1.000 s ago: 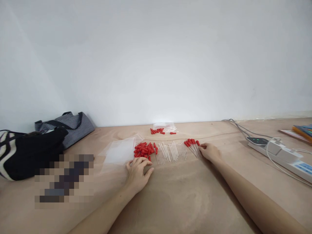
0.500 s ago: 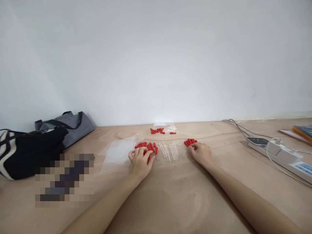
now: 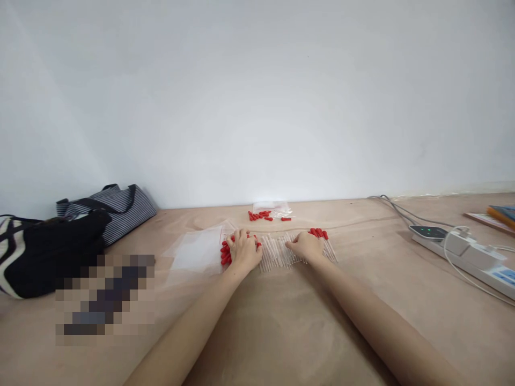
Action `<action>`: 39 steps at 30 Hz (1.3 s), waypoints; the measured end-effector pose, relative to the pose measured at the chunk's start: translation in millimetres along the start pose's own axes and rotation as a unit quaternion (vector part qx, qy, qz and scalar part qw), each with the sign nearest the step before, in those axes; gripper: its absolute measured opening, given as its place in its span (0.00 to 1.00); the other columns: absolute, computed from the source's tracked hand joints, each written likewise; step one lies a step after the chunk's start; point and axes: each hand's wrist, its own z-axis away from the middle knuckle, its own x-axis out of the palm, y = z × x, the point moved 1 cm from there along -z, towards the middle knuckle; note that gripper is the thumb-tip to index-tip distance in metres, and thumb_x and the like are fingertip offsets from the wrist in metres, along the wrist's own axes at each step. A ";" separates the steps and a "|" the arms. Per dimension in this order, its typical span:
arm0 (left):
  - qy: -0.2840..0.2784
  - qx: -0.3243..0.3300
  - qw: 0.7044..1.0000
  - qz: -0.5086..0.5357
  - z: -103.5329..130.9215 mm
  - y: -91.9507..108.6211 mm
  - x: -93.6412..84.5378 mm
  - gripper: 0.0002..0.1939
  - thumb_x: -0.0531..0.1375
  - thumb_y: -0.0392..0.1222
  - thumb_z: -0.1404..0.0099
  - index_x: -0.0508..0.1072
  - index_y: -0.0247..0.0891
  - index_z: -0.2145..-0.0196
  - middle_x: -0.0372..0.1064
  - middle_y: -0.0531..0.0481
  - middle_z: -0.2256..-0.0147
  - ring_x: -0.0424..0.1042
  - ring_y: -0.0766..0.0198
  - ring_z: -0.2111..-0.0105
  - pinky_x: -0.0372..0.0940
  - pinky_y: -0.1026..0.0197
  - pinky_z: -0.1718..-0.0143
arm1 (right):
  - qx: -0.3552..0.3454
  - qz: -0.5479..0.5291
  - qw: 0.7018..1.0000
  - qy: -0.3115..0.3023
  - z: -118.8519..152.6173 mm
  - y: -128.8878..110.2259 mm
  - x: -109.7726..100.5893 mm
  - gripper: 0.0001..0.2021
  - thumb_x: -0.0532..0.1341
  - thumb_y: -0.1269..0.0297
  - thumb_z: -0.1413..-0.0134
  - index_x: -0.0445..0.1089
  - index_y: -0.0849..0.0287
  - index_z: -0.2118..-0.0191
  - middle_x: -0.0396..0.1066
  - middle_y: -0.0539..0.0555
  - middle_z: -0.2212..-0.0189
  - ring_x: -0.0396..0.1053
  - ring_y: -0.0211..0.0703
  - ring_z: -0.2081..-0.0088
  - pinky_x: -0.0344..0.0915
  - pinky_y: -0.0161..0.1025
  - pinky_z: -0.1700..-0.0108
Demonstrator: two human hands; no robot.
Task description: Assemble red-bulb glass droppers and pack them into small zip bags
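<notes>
Several thin clear tubes [image 3: 271,252] lie side by side across the middle of the wooden table. At their left end my left hand [image 3: 243,251] rests with fingers spread over a pile of red rubber bulbs [image 3: 226,255]. My right hand [image 3: 304,246] is over the right part of the row, its fingers pinched together at the tubes; what they hold, if anything, is hidden. Just right of it, red bulbs [image 3: 319,233] sit at the upper ends of slanted clear tubes [image 3: 330,250].
Behind the row lie more red bulbs [image 3: 259,216] and a clear bag [image 3: 270,206]. Plastic sheets [image 3: 195,250] are left of centre. Bags [image 3: 129,209] stand far left; a power strip [image 3: 478,257] with cables and books [image 3: 501,216] lie right.
My right hand has moved left onto the tubes, uncovering the bulb-ended tubes on the right. My left hand has shifted slightly right and up, its fingers now flatter over the red pile.
</notes>
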 end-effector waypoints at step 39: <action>-0.115 0.107 0.957 0.244 79.3 -12.7 -18.1 0.05 0.54 0.37 0.42 0.69 0.39 0.72 0.66 0.51 0.71 0.65 0.61 0.68 0.60 0.59 0.64 | -0.384 -0.136 0.913 0.009 70.9 46.0 0.1 0.09 0.59 0.58 0.51 0.73 0.51 0.65 0.68 0.53 0.67 0.63 0.42 0.63 0.58 0.42 0.59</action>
